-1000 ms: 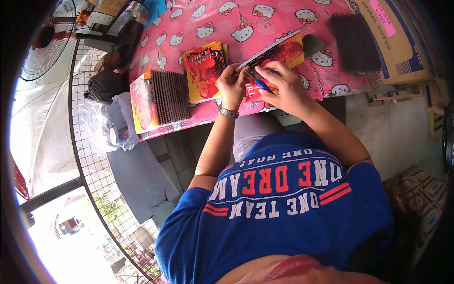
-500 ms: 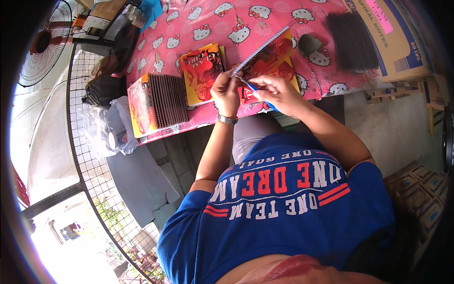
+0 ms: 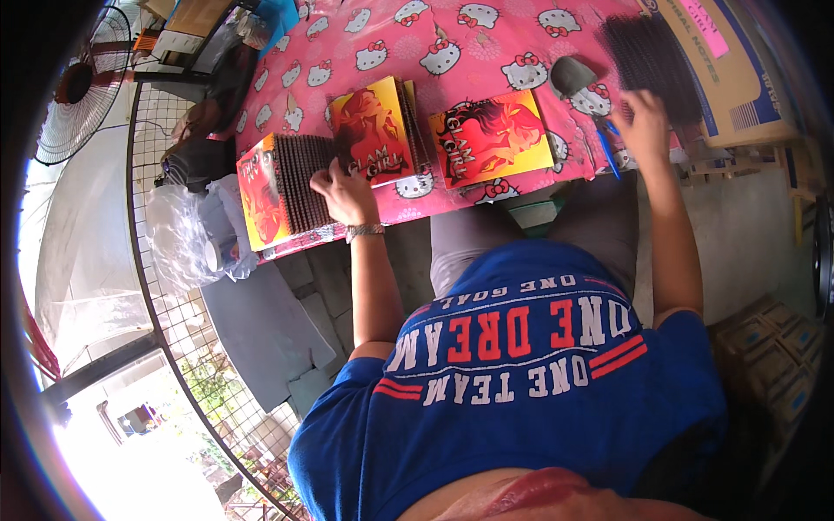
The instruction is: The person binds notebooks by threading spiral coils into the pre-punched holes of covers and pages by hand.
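My left hand [image 3: 340,193] rests on the near edge of a stack of red-and-yellow notebooks [image 3: 373,130] on the pink patterned tablecloth [image 3: 486,43]. One more red-and-yellow notebook [image 3: 495,137] lies flat in front of me. My right hand [image 3: 641,122] reaches to the right, fingers on a heap of black spiral bindings [image 3: 650,52], with a blue pen-like tool [image 3: 606,149] under it. A further stack of notebooks with black spirals [image 3: 282,187] sits at the table's left end.
A brown cardboard box [image 3: 730,78] stands at the right of the table. A dark grey scoop-shaped object [image 3: 569,76] lies near the bindings. Left of the table are a wire fence [image 3: 165,313], clear plastic bags [image 3: 187,234] and a fan [image 3: 74,87].
The notebook I held up in both hands now lies flat on the table. My left hand moved left onto the stack, and my right hand moved right to the black bindings.
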Motion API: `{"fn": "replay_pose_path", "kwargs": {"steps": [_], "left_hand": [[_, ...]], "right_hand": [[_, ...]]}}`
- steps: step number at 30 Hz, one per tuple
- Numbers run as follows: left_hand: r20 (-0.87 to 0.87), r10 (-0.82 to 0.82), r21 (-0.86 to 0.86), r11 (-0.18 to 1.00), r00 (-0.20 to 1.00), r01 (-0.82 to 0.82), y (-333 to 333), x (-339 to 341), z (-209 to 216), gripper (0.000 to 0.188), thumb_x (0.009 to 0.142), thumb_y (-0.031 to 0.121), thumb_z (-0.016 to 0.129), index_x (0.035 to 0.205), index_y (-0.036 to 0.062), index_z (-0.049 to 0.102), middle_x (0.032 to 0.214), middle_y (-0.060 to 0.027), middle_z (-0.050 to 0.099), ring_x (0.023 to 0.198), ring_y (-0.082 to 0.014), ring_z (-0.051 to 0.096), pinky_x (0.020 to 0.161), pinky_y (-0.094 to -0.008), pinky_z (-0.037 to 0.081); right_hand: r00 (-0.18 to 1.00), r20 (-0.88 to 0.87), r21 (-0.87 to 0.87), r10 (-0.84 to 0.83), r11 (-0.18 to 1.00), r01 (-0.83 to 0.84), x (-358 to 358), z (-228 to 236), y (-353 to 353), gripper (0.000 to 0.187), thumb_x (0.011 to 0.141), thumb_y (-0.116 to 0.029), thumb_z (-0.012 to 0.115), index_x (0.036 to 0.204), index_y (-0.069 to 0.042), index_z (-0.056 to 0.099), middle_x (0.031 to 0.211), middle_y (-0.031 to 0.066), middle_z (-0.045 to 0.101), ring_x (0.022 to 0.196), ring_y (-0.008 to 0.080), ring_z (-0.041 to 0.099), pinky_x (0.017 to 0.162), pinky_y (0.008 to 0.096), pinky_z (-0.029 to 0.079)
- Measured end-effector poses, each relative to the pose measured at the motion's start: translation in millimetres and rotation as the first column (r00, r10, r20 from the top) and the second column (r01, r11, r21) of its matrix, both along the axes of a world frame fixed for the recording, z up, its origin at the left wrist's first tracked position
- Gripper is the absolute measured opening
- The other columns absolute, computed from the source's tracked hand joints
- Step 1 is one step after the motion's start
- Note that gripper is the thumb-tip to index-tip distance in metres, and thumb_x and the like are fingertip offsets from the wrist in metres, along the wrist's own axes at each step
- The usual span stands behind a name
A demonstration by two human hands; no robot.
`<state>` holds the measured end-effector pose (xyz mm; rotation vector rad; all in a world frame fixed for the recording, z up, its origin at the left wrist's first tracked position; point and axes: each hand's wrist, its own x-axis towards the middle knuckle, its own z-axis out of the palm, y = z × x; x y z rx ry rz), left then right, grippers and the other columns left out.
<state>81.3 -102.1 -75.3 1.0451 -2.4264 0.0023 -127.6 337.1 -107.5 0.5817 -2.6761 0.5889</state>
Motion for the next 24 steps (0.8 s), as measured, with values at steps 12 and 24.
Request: {"fn": "replay_pose_path", "kwargs": {"steps": [12,24], "left_hand": [[0.224,-0.787,0.471,0.604,0.575,0.643,119.9,-171.3,-56.1,0.033,0.088,0.025,0.061,0.118,0.0108,0.065,0.121,-0.0124,0.061,0.118,-0.0338,0.056,0.099,-0.0495,0.046],[0.42,-0.733,0.569,0.672,0.536,0.473,123.1,-180.2,-41.2,0.039,0.082,0.028,0.068,0.118,0.0135,0.065,0.133,-0.0182,0.056,0.13,-0.0349,0.049,0.103,-0.0537,0.042]], "right_hand": [[0.932,-0.168,0.46,-0.32,0.811,0.361,-88.5,-10.4,-3.3,0.018,0.089,-0.02,0.059,0.102,-0.009,0.066,0.107,0.0093,0.063,0.104,0.0285,0.063,0.082,0.0424,0.056],[0.932,-0.255,-0.039,-0.257,0.966,0.256,-100.6,30.9,9.2,0.029,0.087,-0.017,0.056,0.111,-0.004,0.066,0.108,0.0169,0.063,0.102,0.036,0.063,0.091,0.0454,0.052]]}}
